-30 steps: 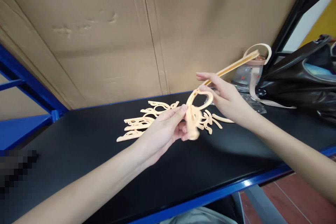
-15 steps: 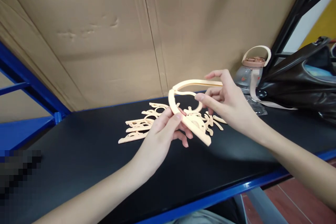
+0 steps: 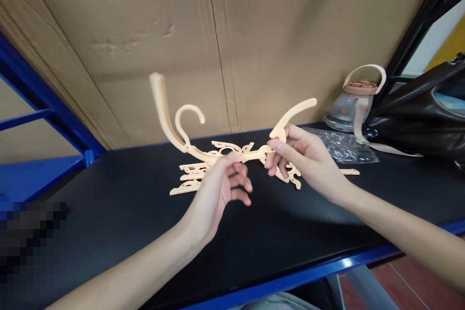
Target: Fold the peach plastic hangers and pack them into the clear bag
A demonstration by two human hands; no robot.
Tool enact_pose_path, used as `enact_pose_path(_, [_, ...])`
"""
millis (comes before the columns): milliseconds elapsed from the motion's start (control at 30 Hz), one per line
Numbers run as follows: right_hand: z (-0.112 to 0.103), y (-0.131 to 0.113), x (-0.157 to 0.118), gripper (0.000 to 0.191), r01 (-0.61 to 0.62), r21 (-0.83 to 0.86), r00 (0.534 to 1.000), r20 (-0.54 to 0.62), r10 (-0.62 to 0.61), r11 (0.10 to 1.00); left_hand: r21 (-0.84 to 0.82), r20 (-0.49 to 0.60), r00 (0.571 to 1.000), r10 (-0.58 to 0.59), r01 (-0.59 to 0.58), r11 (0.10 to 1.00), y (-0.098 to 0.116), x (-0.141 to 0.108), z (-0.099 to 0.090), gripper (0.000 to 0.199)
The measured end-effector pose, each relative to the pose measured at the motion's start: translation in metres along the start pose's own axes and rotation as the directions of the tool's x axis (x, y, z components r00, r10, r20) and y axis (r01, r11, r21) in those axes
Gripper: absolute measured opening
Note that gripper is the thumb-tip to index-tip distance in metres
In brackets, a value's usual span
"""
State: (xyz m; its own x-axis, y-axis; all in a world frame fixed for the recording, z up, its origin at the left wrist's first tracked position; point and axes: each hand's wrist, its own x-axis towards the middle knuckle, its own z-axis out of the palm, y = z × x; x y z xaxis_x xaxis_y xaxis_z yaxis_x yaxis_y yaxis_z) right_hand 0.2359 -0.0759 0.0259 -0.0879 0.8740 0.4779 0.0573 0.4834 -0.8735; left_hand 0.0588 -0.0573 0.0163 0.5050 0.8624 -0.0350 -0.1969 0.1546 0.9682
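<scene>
A cream plastic hanger (image 3: 165, 118) with a curved hook is held above the black table, its long arm pointing up at the left. My left hand (image 3: 221, 179) pinches its lower arm between thumb and index finger, the other fingers loosely curled. My right hand (image 3: 301, 155) grips a curved cream piece (image 3: 294, 114) at the arm's right end; whether the two are joined is hidden by the fingers. Behind my hands lie several cream hanger parts (image 3: 187, 186), partly covered by the hands.
A clear bottle (image 3: 348, 106) with a pinkish lid and strap stands at the back right, beside a crumpled plastic bag (image 3: 345, 145) and a black leather bag (image 3: 407, 111). Cardboard (image 3: 145, 48) rises behind the table (image 3: 145, 223). Blue metal framing (image 3: 69, 118) borders the left.
The hanger has turned and opened out, its long arm and hook now at the left. My right hand has moved lower and holds a curved piece at the right end.
</scene>
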Motion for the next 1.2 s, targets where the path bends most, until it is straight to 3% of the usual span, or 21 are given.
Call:
enact_pose_path(67, [0.002,0.002,-0.003,0.017,0.014,-0.042,1.000,0.029,-0.013,0.999,0.272,0.144,0.967,-0.209,0.164,0.948,0.002,-0.006,0.002,0.048])
enact_pose_path(100, [0.002,0.003,-0.004,0.017,0.018,-0.058,0.999,0.036,-0.015,0.998,0.447,0.158,0.967,-0.199,0.110,0.888,0.005,-0.009,0.003,0.050])
enact_pose_path(133, [0.002,0.003,-0.006,0.016,0.022,-0.065,0.999,0.048,-0.018,0.998,0.601,0.150,0.986,-0.072,-0.033,0.799,0.007,-0.012,0.004,0.048])
enact_pose_path(167, [0.002,0.003,-0.007,0.016,0.027,-0.065,0.998,0.065,-0.023,0.998,0.722,0.152,0.978,0.142,-0.208,0.660,0.011,-0.015,0.005,0.040])
enact_pose_path(200, [0.003,0.003,-0.007,0.015,0.035,-0.058,0.996,0.081,-0.030,0.998,0.793,0.161,0.918,0.362,-0.339,0.507,0.014,-0.015,0.006,0.028])
enact_pose_path(233, [0.003,0.003,-0.008,0.015,0.043,-0.046,0.995,0.094,-0.038,0.998,0.823,0.178,0.852,0.492,-0.403,0.401,0.017,-0.015,0.006,0.018])
enact_pose_path(267, [0.003,0.003,-0.007,0.014,0.048,-0.034,0.994,0.103,-0.044,0.998,0.823,0.198,0.830,0.521,-0.429,0.371,0.019,-0.012,0.006,0.018])
enact_pose_path(300, [0.003,0.003,-0.007,0.015,0.045,-0.032,0.993,0.111,-0.041,0.999,0.798,0.221,0.851,0.476,-0.439,0.413,0.020,-0.009,0.004,0.020])
enact_pose_path(367, [0.001,0.004,-0.006,0.016,0.031,-0.084,0.994,0.107,-0.022,0.996,0.717,0.290,0.925,0.247,-0.381,0.583,0.019,-0.002,0.000,0.020])
enact_pose_path(433, [-0.002,0.004,-0.005,0.019,0.093,-0.265,0.994,-0.025,-0.103,0.960,0.678,0.321,0.942,0.098,-0.300,0.670,0.016,0.004,-0.005,0.028])
enact_pose_path(467, [-0.004,0.004,-0.006,0.028,0.144,-0.415,0.969,-0.125,-0.214,0.898,0.689,0.310,0.947,0.083,-0.284,0.666,0.014,0.006,-0.007,0.030])
enact_pose_path(533, [-0.007,0.000,-0.008,0.052,0.218,-0.751,0.832,-0.190,-0.521,0.623,0.744,0.277,0.955,0.109,-0.285,0.604,0.011,0.007,-0.010,0.028])
enact_pose_path(567, [-0.007,-0.002,-0.010,0.056,0.239,-0.872,0.771,-0.096,-0.629,0.426,0.776,0.276,0.953,0.122,-0.296,0.557,0.011,0.006,-0.011,0.027])
enact_pose_path(633, [-0.006,-0.005,-0.013,0.042,0.354,-0.933,0.749,0.240,-0.617,0.067,0.834,0.294,0.947,0.132,-0.322,0.449,0.011,0.005,-0.011,0.025])
enact_pose_path(667, [-0.006,-0.005,-0.014,0.032,0.447,-0.894,0.756,0.395,-0.521,-0.029,0.861,0.303,0.944,0.130,-0.330,0.388,0.011,0.004,-0.012,0.024])
enact_pose_path(700, [-0.005,-0.004,-0.014,0.026,0.539,-0.841,0.759,0.511,-0.405,-0.050,0.885,0.309,0.944,0.119,-0.331,0.327,0.012,0.003,-0.012,0.023])
enact_pose_path(800, [-0.008,0.001,-0.012,0.026,0.634,-0.754,0.772,0.631,-0.081,0.170,0.927,0.327,0.944,0.050,-0.331,0.175,0.010,0.002,-0.016,0.026])
enact_pose_path(867, [-0.012,0.003,-0.009,0.023,0.564,-0.752,0.780,0.621,0.081,0.341,0.932,0.351,0.936,0.005,-0.350,0.098,0.008,0.003,-0.019,0.028])
enact_pose_path(933, [-0.015,0.003,-0.007,0.020,0.481,-0.757,0.783,0.598,0.171,0.443,0.927,0.373,0.927,-0.029,-0.371,0.053,0.005,0.005,-0.022,0.026])
enact_pose_path(1033, [-0.014,0.002,-0.005,0.019,0.418,-0.767,0.784,0.575,0.232,0.487,0.920,0.391,0.918,-0.068,-0.388,0.047,0.003,0.009,-0.025,0.021])
enact_pose_path(1200, [-0.007,0.003,-0.003,0.020,0.471,-0.766,0.727,0.618,0.300,0.437,0.883,0.468,0.878,-0.105,-0.468,0.020,0.001,0.013,-0.028,0.017])
